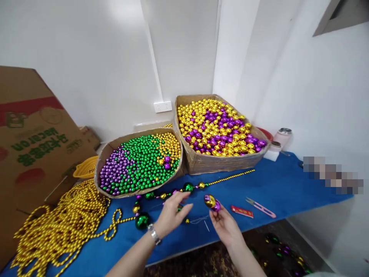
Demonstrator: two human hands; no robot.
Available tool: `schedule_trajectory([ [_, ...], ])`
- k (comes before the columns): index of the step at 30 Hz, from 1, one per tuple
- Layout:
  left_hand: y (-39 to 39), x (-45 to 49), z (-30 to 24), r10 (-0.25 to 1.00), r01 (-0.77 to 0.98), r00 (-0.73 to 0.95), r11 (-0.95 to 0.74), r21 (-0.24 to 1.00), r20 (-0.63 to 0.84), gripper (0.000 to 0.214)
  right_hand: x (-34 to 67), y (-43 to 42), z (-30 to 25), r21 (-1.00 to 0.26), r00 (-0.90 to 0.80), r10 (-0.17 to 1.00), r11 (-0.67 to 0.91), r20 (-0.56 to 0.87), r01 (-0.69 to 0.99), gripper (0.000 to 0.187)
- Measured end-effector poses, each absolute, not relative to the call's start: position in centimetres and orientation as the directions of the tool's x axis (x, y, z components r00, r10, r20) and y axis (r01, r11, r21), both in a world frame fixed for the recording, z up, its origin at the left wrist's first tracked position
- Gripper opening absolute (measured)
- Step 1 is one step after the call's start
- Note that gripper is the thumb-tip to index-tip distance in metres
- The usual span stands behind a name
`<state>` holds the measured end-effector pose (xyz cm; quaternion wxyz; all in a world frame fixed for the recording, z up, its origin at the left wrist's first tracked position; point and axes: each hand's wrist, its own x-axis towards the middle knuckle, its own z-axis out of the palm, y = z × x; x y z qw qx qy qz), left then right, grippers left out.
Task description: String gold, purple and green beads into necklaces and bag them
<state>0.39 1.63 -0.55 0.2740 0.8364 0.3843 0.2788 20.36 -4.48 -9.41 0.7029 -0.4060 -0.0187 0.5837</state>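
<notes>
Two hands over a bead strand, lower centre of frame.

Right hand [225,225], lower centre-right, palm up, fingertips pinched on gold and purple beads [211,202] held just above the blue table [273,184]. Left hand [173,213], watch on wrist, fingers stretched loosely apart, gripping nothing visible, hovering over the bead strand [188,187] that runs across the cloth at mid-frame. Large green bead [142,221] just left of that hand. Small-bead box [129,193] at centre left, big-bead box [219,161] at centre. Gold chain heap [66,227] lower left. Pink snips [261,207] and red strip [242,211] right of the hands.
</notes>
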Motion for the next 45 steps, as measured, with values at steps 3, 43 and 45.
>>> schedule_trajectory([
  [3, 0.7, 4.1, -0.5, 0.831, 0.174, 0.461, -0.429, 0.886, 0.312, 0.032, 19.8, -4.7, -10.0, -0.634, 0.335, 0.829, -0.031, -0.448, -0.772, 0.017],
  [43, 2.1, 5.3, -6.7, 0.548, 0.525, 0.830, -0.831, 0.184, 0.109, 0.045, 26.2, -4.5, 3.8, -0.974, 0.475, 0.874, 0.184, 0.100, -0.133, 0.039],
  [45, 1.9, 4.6, -7.6, 0.565, 0.558, 0.820, -0.825, 0.091, 0.091, 0.033, 28.0, -4.0, 3.8, -0.960, 0.563, 0.823, 0.214, 0.077, -0.181, 0.041],
])
